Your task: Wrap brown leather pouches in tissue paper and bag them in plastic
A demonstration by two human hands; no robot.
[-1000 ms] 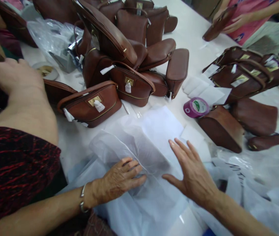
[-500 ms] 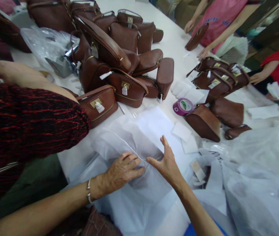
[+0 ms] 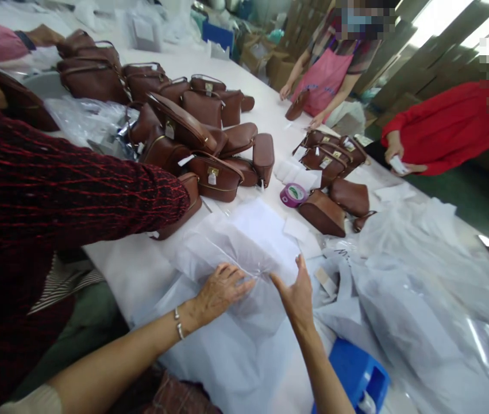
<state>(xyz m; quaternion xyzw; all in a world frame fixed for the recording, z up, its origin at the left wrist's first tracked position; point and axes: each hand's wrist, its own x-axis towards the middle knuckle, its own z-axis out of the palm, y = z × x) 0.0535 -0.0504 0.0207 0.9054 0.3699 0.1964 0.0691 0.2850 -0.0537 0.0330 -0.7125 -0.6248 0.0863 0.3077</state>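
Observation:
A thin, whitish wrapping sheet (image 3: 210,241), bunched and creased, covers a rounded shape in front of me; what lies under it is hidden. My left hand (image 3: 222,292), with a bracelet at the wrist, rests flat on the gathered sheet, fingers stretched out. On the other side of the creases is my right hand (image 3: 296,296), its thumb at the sheet and its fingers held apart from the thumb. Just beyond the sheet lie white papers (image 3: 257,221). More pale sheeting (image 3: 227,362) spreads below my hands.
Several brown handbags (image 3: 216,178) crowd the table's far left, others (image 3: 324,161) the right. A purple tape roll (image 3: 293,195) lies between. Plastic bags (image 3: 416,287) heap at right, near a blue tape dispenser (image 3: 356,368). A co-worker's sleeve (image 3: 76,184) reaches in from the left; two people stand opposite.
The camera view has tilted up, showing more of the room and the blue dispenser. My right hand has come down at the sheet's creases; my left stays on it. The co-worker's sleeve reaches further right.

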